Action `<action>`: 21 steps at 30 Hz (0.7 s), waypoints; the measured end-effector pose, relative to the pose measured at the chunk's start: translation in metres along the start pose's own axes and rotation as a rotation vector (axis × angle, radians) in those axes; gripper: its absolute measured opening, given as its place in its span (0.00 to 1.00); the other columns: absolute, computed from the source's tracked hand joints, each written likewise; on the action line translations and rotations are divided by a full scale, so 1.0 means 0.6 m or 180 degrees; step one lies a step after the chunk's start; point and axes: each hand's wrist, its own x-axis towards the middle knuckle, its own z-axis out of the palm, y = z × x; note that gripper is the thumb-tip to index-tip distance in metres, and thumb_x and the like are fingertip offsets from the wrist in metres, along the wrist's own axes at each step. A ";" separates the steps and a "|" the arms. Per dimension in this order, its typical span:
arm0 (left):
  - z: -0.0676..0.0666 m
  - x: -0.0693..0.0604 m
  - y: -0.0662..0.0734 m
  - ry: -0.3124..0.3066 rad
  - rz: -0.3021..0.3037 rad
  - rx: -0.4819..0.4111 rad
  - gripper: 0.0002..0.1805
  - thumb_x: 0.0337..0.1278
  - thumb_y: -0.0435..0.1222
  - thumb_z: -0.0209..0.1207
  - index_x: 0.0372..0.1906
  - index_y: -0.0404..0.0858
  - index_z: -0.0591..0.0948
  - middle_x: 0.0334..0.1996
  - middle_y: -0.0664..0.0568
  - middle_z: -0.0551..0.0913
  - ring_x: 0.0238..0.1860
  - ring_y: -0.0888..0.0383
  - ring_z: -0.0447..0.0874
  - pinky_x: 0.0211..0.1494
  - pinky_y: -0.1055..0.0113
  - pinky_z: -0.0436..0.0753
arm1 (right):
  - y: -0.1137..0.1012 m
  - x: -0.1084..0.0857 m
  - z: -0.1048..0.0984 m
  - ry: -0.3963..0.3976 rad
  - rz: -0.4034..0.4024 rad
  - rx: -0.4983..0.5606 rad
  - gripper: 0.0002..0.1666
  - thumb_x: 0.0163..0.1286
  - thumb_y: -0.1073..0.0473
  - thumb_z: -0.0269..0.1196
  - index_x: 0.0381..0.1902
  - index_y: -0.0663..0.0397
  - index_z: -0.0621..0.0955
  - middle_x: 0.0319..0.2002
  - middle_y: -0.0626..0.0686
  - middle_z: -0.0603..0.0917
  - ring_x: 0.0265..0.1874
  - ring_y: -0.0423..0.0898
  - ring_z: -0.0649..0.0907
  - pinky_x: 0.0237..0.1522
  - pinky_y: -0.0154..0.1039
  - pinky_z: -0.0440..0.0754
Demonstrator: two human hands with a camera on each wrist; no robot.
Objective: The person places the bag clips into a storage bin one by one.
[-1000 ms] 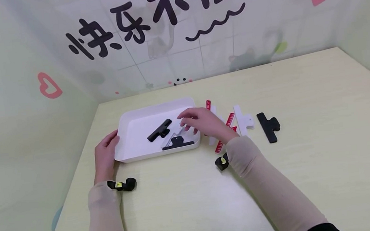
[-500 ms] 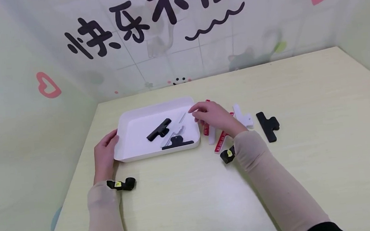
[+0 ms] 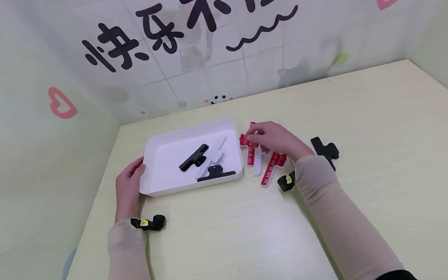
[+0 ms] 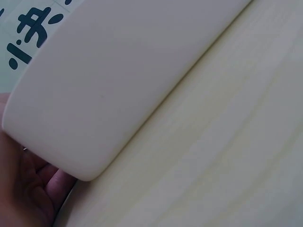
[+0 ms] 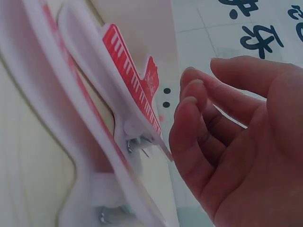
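At the left end of the white tray [image 3: 172,190], my left hand [image 3: 127,190] grips the corner, thumb at the rim; in the left wrist view its fingers [image 4: 35,189] curl beneath the tray wall [image 4: 109,90]. Inside lie a black clip [image 3: 193,157], a second black clip [image 3: 215,172] and a clear-white clip [image 3: 210,162]. My right hand [image 3: 280,138], fingers loosely bent and empty, hovers over the clips right of the tray. Beside it are a red-and-white clip [image 3: 251,153], another red one [image 3: 269,169] and a white part [image 3: 257,166]. In the right wrist view, a red-striped clip [image 5: 127,66] is left of the fingertips.
A black clip [image 3: 326,149] lies farther right on the table [image 3: 387,134], partly covered by the right sleeve. A printed cloth wall [image 3: 257,61] stands along the table's back edge, with another wall at the left. Each wrist wears a small black camera.
My right hand has moved right, from above the tray to above the red and white clips, leaving the clear-white clip uncovered in the tray. My left hand keeps its place.
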 end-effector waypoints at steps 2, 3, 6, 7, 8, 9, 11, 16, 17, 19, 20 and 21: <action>0.000 0.001 0.000 0.0016 0.0017 0.0014 0.22 0.54 0.51 0.55 0.55 0.54 0.75 0.57 0.58 0.71 0.55 0.61 0.67 0.53 0.67 0.69 | 0.001 -0.002 -0.004 0.0016 0.0053 -0.0052 0.15 0.66 0.49 0.53 0.49 0.44 0.75 0.32 0.54 0.78 0.24 0.49 0.76 0.27 0.40 0.75; 0.000 0.001 0.000 0.0018 0.0016 0.0017 0.22 0.54 0.51 0.55 0.56 0.53 0.75 0.57 0.58 0.71 0.55 0.61 0.67 0.53 0.67 0.69 | 0.002 -0.002 -0.006 0.0022 0.0085 -0.0106 0.15 0.66 0.49 0.53 0.48 0.44 0.75 0.32 0.54 0.77 0.23 0.49 0.76 0.26 0.39 0.75; 0.001 0.002 0.001 0.0020 0.0003 0.0045 0.22 0.54 0.51 0.55 0.56 0.54 0.74 0.57 0.58 0.71 0.54 0.61 0.67 0.53 0.68 0.69 | 0.003 -0.004 -0.010 0.0037 0.0180 -0.0317 0.15 0.66 0.47 0.52 0.48 0.43 0.75 0.33 0.53 0.77 0.26 0.48 0.76 0.26 0.39 0.74; 0.001 0.002 0.001 0.0018 -0.0003 0.0047 0.22 0.55 0.51 0.55 0.56 0.54 0.74 0.57 0.58 0.71 0.54 0.61 0.67 0.53 0.68 0.69 | 0.004 -0.004 -0.012 0.0043 0.0195 -0.0377 0.15 0.66 0.47 0.52 0.48 0.43 0.75 0.34 0.52 0.77 0.27 0.48 0.76 0.27 0.38 0.74; 0.001 0.002 0.002 0.0014 -0.0004 0.0048 0.22 0.54 0.51 0.55 0.56 0.54 0.74 0.57 0.59 0.71 0.54 0.62 0.67 0.53 0.68 0.69 | 0.005 -0.004 -0.012 0.0048 0.0209 -0.0429 0.15 0.66 0.47 0.52 0.48 0.43 0.75 0.36 0.52 0.77 0.29 0.48 0.76 0.28 0.38 0.74; 0.001 0.002 0.002 0.0007 -0.0009 0.0042 0.22 0.55 0.51 0.55 0.56 0.54 0.74 0.57 0.58 0.70 0.55 0.62 0.67 0.54 0.68 0.68 | 0.005 -0.005 -0.014 0.0045 0.0224 -0.0460 0.15 0.66 0.47 0.52 0.48 0.43 0.76 0.37 0.52 0.76 0.31 0.48 0.75 0.29 0.39 0.74; 0.001 0.001 0.003 0.0001 -0.0011 0.0048 0.22 0.55 0.51 0.55 0.56 0.54 0.74 0.58 0.59 0.70 0.55 0.62 0.66 0.55 0.67 0.68 | 0.006 -0.006 -0.016 0.0048 0.0240 -0.0510 0.16 0.66 0.47 0.53 0.48 0.44 0.76 0.41 0.52 0.76 0.34 0.48 0.75 0.32 0.39 0.74; 0.001 0.001 0.003 0.0000 -0.0007 0.0050 0.22 0.55 0.51 0.55 0.56 0.54 0.74 0.58 0.59 0.70 0.55 0.62 0.66 0.55 0.67 0.68 | 0.013 -0.008 -0.024 0.0049 0.0269 -0.0633 0.16 0.66 0.47 0.52 0.47 0.45 0.76 0.41 0.52 0.76 0.36 0.48 0.74 0.37 0.40 0.73; 0.001 0.001 0.003 -0.0001 -0.0005 0.0048 0.22 0.55 0.51 0.55 0.56 0.54 0.74 0.58 0.59 0.70 0.55 0.62 0.66 0.55 0.67 0.68 | 0.015 -0.008 -0.025 0.0045 0.0272 -0.0651 0.15 0.66 0.48 0.52 0.46 0.45 0.76 0.40 0.52 0.76 0.36 0.48 0.75 0.37 0.40 0.72; 0.001 0.001 0.003 0.0001 0.0000 0.0063 0.22 0.55 0.51 0.55 0.56 0.54 0.74 0.58 0.59 0.70 0.56 0.62 0.66 0.55 0.67 0.68 | 0.017 -0.009 -0.027 0.0032 0.0294 -0.0658 0.15 0.65 0.48 0.53 0.46 0.46 0.77 0.41 0.52 0.77 0.36 0.48 0.74 0.38 0.40 0.72; 0.001 0.001 0.003 0.0003 -0.0002 0.0068 0.22 0.55 0.51 0.55 0.56 0.54 0.74 0.58 0.59 0.70 0.56 0.62 0.66 0.55 0.66 0.68 | 0.018 -0.009 -0.028 0.0028 0.0314 -0.0659 0.15 0.65 0.49 0.53 0.46 0.46 0.77 0.42 0.52 0.76 0.37 0.48 0.74 0.39 0.40 0.72; 0.001 0.001 0.003 0.0002 -0.0002 0.0073 0.22 0.55 0.51 0.55 0.56 0.54 0.74 0.58 0.59 0.70 0.56 0.62 0.66 0.55 0.66 0.67 | 0.020 -0.009 -0.028 0.0025 0.0333 -0.0665 0.15 0.65 0.49 0.53 0.46 0.47 0.77 0.43 0.52 0.76 0.38 0.49 0.73 0.39 0.41 0.71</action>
